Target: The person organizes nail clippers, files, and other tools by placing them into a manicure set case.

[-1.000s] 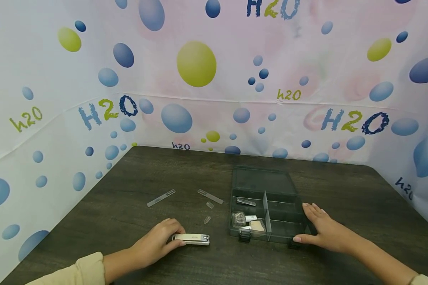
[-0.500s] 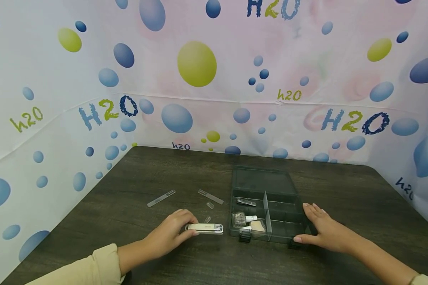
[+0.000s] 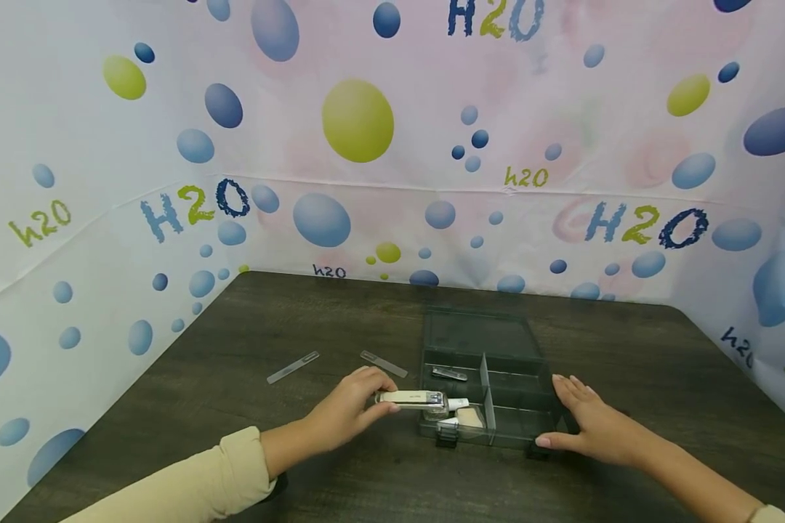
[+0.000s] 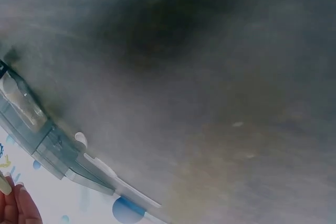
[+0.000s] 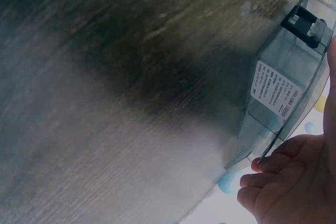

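My left hand (image 3: 349,410) pinches a cream nail clipper (image 3: 408,398) with a shiny metal end, between thumb and fingers. The clipper's far end is over the front-left compartment of a dark see-through divided box (image 3: 523,421). In that compartment are a small glass bottle (image 3: 435,414), partly hidden by the clipper, a white-capped tube (image 3: 458,404) and a beige sponge (image 3: 469,418). A small metal nail clipper (image 3: 449,373) lies behind them. My right hand (image 3: 602,425) rests against the box's right side, fingers extended, thumb at the front corner.
Two clear nail files (image 3: 293,367) lie on the dark table (image 3: 248,319) left of the box. The box's lid (image 3: 480,334) lies folded back behind it. Its right compartments hold nothing visible. A patterned curtain (image 3: 360,218) stands behind the table.
My left hand has carried the cream nail clipper rightward and away from me, to above the box's left side. It now covers two small clear nail tips. The right hand stays put.
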The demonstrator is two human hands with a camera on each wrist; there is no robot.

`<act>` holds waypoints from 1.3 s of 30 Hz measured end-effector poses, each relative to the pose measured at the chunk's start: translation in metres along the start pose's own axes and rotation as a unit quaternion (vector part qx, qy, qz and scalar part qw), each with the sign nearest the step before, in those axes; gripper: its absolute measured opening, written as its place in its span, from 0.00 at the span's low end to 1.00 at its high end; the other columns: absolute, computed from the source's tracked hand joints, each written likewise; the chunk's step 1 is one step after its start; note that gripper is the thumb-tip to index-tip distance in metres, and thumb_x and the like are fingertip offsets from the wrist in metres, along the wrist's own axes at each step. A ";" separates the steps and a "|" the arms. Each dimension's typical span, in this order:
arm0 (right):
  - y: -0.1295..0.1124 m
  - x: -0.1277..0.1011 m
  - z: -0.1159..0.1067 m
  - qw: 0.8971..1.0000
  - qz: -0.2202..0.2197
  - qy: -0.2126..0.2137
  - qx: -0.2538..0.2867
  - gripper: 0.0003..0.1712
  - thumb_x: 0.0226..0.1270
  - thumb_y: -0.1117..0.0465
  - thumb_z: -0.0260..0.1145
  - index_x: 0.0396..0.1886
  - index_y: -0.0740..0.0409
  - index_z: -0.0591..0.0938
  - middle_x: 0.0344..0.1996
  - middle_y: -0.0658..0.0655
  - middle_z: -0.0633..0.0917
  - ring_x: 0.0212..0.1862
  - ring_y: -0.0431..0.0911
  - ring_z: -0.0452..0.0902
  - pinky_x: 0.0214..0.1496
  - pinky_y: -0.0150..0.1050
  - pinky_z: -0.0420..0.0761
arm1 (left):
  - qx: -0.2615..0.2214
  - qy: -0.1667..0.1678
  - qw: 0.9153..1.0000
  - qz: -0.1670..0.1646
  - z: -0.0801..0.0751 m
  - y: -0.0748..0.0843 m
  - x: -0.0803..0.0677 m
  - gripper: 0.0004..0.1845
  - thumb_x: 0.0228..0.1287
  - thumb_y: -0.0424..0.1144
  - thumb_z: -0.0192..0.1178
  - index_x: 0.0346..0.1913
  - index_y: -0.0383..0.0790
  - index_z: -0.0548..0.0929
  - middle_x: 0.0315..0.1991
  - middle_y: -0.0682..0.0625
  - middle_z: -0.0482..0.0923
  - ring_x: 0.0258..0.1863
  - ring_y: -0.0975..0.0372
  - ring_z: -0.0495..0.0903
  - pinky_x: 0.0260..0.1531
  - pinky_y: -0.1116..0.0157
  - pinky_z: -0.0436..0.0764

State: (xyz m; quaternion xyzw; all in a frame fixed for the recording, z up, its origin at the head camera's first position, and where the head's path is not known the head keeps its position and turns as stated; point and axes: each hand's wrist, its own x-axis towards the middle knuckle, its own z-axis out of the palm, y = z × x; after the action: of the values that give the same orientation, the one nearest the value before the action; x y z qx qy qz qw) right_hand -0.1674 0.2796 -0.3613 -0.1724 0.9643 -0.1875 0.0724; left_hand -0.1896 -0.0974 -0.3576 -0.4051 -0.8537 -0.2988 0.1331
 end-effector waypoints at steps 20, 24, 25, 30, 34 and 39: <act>-0.002 0.001 -0.001 1.000 0.002 -0.005 0.005 0.59 0.54 0.38 0.66 0.69 0.76 0.51 0.67 0.78 0.53 0.66 0.76 0.45 0.59 0.73 0.50 | 0.042 -0.007 0.999 -0.010 0.018 -0.006 0.052 0.10 0.61 0.40 0.60 0.41 0.37 0.80 0.41 0.48 0.79 0.40 0.60 0.76 0.41 0.65 0.77; -0.001 0.001 -0.001 1.000 0.005 -0.005 0.002 0.59 0.54 0.38 0.66 0.69 0.76 0.51 0.67 0.78 0.53 0.66 0.75 0.45 0.59 0.74 0.51 | 0.059 -0.034 0.997 -0.023 0.021 -0.006 0.065 0.11 0.61 0.40 0.60 0.42 0.35 0.81 0.41 0.46 0.80 0.40 0.58 0.76 0.41 0.64 0.77; -0.001 0.001 -0.001 1.000 0.005 -0.005 0.003 0.59 0.54 0.38 0.66 0.69 0.75 0.51 0.67 0.78 0.53 0.66 0.75 0.45 0.59 0.74 0.51 | 0.065 -0.045 0.997 -0.026 0.022 -0.006 0.068 0.11 0.62 0.40 0.60 0.42 0.35 0.81 0.41 0.46 0.80 0.40 0.58 0.76 0.41 0.64 0.77; -0.001 0.001 -0.001 1.000 0.006 -0.006 0.003 0.59 0.54 0.38 0.66 0.69 0.75 0.51 0.67 0.78 0.52 0.66 0.75 0.45 0.59 0.74 0.51 | 0.104 -0.108 0.988 -0.038 0.029 -0.007 0.083 0.11 0.62 0.41 0.59 0.41 0.37 0.82 0.41 0.48 0.80 0.40 0.60 0.76 0.40 0.68 0.77; -0.001 0.001 -0.001 1.000 0.008 -0.008 0.004 0.59 0.54 0.38 0.66 0.69 0.75 0.51 0.67 0.78 0.52 0.66 0.76 0.45 0.58 0.74 0.51 | 0.150 -0.146 0.977 -0.028 0.033 -0.007 0.093 0.11 0.62 0.43 0.60 0.42 0.39 0.83 0.39 0.50 0.80 0.40 0.61 0.76 0.41 0.70 0.77; -0.001 0.001 -0.001 1.000 0.011 -0.010 0.005 0.59 0.54 0.38 0.65 0.69 0.75 0.51 0.68 0.78 0.52 0.66 0.76 0.45 0.58 0.74 0.51 | 0.203 -0.163 0.965 0.003 0.038 -0.009 0.102 0.09 0.60 0.43 0.62 0.37 0.42 0.85 0.35 0.52 0.82 0.35 0.63 0.76 0.38 0.71 0.76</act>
State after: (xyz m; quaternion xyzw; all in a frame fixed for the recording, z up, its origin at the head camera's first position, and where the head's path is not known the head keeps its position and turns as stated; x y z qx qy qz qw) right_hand -0.1678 0.2786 -0.3597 -0.1634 0.9644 -0.1897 0.0849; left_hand -0.2606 -0.0155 -0.3434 -0.4152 -0.9055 -0.0484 0.0726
